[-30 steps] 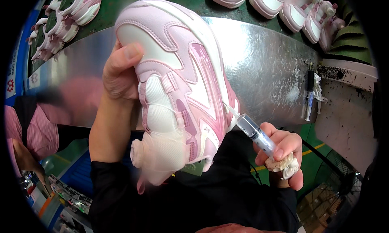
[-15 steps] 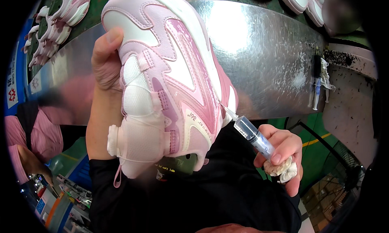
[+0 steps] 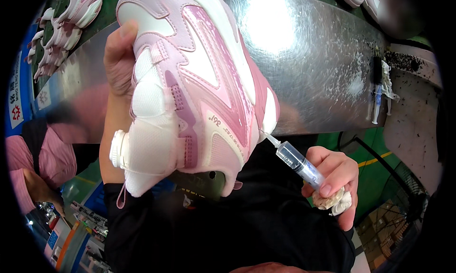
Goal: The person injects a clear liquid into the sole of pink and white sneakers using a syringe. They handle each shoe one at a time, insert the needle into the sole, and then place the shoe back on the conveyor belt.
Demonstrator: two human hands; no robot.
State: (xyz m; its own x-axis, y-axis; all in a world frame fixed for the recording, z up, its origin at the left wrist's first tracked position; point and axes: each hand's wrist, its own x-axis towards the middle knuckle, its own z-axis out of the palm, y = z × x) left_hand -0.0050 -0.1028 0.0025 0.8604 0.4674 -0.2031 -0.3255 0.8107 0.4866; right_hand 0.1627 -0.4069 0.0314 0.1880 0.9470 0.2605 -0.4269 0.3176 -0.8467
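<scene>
A pink and white sneaker (image 3: pixel 209 83) fills the upper middle, its toe toward the far side and its side panel turned up. My left hand (image 3: pixel 119 59) grips it near the toe, thumb on the upper; the other fingers are hidden behind the shoe. My right hand (image 3: pixel 335 183) is closed round a clear syringe (image 3: pixel 299 164). The syringe's thin tip touches the seam between upper and sole near the heel. Crumpled whitish material (image 3: pixel 335 200) is tucked in the same hand, below the syringe barrel.
A shiny metal table (image 3: pixel 313 59) with white residue lies beyond. Another syringe (image 3: pixel 377 90) rests at its right end beside white scraps. More pink shoes (image 3: pixel 71 26) stand at the far left. A black fan (image 3: pixel 403 206) is at right; a person in pink (image 3: pixel 52 154) is at left.
The sneaker has shifted slightly left and toward the far side, tilting a little. My right hand and the syringe have moved slightly right and nearer, the tip still at the seam.
</scene>
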